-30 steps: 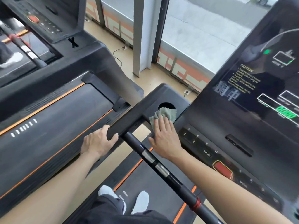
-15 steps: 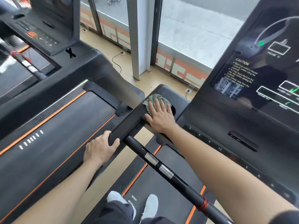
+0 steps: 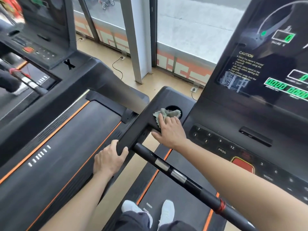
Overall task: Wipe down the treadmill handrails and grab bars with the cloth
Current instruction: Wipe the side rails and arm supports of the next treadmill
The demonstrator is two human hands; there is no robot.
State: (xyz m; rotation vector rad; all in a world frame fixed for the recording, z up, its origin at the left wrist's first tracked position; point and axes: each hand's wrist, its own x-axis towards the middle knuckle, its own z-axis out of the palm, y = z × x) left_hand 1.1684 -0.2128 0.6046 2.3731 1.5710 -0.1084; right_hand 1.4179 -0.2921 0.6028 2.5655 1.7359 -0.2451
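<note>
A crumpled grey-green cloth [image 3: 168, 114] lies on the black left handrail [image 3: 143, 124] of the treadmill, beside the round cup holder [image 3: 173, 108]. My right hand [image 3: 170, 132] presses flat on the cloth, fingers spread over it. My left hand [image 3: 109, 160] grips the near end of the same handrail, thumb on top. A black grab bar [image 3: 175, 174] with silver pulse sensors runs from the handrail's end toward the lower right, below my right forearm.
The console [image 3: 260, 90] with lit green digits and a red stop button [image 3: 243, 164] rises on the right. A second treadmill belt [image 3: 55, 155] lies to the left. My white shoes [image 3: 165, 212] stand on the belt below. Windows and a pillar are ahead.
My right hand has slid the cloth back toward me and slightly right along the handrail top, uncovering part of the cup holder. My left hand stays gripping the handrail end.
</note>
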